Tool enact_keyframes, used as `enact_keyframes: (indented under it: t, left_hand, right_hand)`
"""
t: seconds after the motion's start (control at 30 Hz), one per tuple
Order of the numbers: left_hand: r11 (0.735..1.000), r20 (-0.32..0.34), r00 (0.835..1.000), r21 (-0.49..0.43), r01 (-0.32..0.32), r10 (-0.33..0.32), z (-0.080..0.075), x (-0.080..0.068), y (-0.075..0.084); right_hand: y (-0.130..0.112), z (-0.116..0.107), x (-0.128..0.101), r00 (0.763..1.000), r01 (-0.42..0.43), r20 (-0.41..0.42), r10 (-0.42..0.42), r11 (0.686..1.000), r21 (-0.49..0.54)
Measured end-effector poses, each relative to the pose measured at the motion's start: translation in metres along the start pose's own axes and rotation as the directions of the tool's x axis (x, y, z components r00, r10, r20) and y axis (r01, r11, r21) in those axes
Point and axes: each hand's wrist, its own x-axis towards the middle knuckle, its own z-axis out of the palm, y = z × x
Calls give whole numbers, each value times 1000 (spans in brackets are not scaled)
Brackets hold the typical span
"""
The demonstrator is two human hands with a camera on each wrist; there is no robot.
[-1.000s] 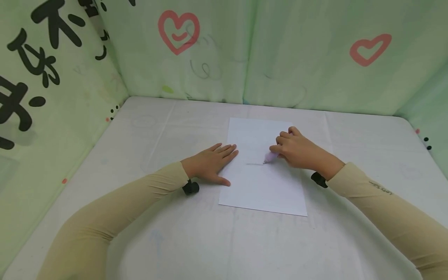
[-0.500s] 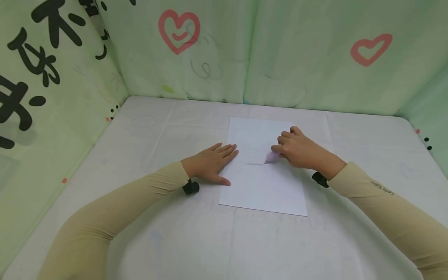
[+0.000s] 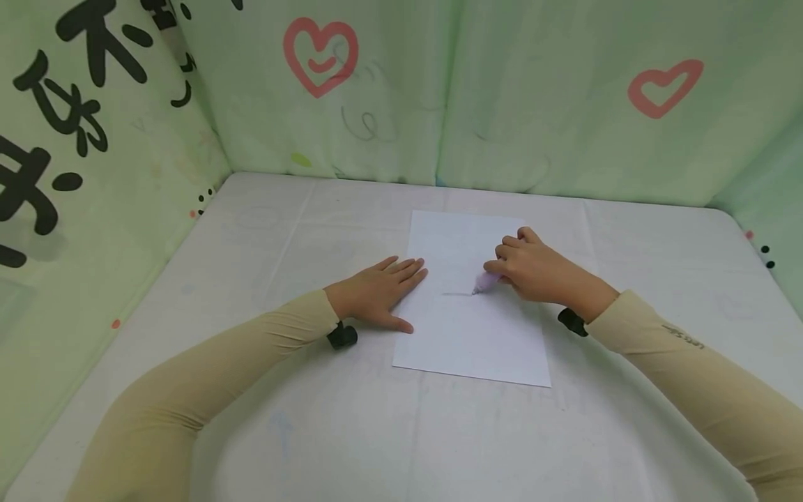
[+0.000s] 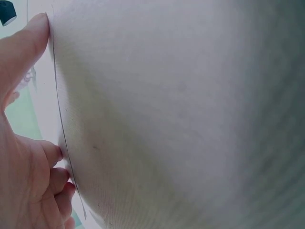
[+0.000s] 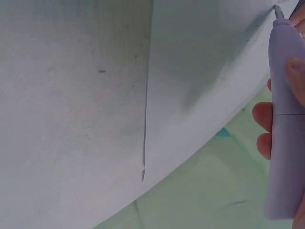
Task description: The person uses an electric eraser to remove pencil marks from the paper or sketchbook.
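A white sheet of paper (image 3: 470, 341) lies on the table in the head view. My left hand (image 3: 376, 293) rests flat on its left edge, fingers spread, thumb apart. Over the right half of the sheet, my right hand (image 3: 533, 270) grips a thick lilac electric eraser (image 5: 287, 157), tilted with its tip down to the left. That narrow grey tip meets the paper at the right end of a short, faint grey line (image 3: 456, 294). In the right wrist view, the thumb presses on the eraser's body and fingertips show behind it.
The table (image 3: 314, 432) has a white cover. Pale green curtains (image 3: 533, 139) with hearts and black characters hang behind it and at both sides. Small black cameras (image 3: 341, 336) are strapped to both wrists.
My right hand with the electric eraser has shifted slightly right, then back left along the line. The line looks a little thinner. My left hand has stayed in place.
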Motion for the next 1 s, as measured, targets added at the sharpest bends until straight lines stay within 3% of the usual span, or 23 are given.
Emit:
enact_keyframes:
  t: [1.0]
  left_hand:
    - [1000, -9, 1000, 6, -6, 6, -1, -4, 2]
  right_hand:
    - [-5, -3, 5, 1000, 3, -5, -3, 1000, -11]
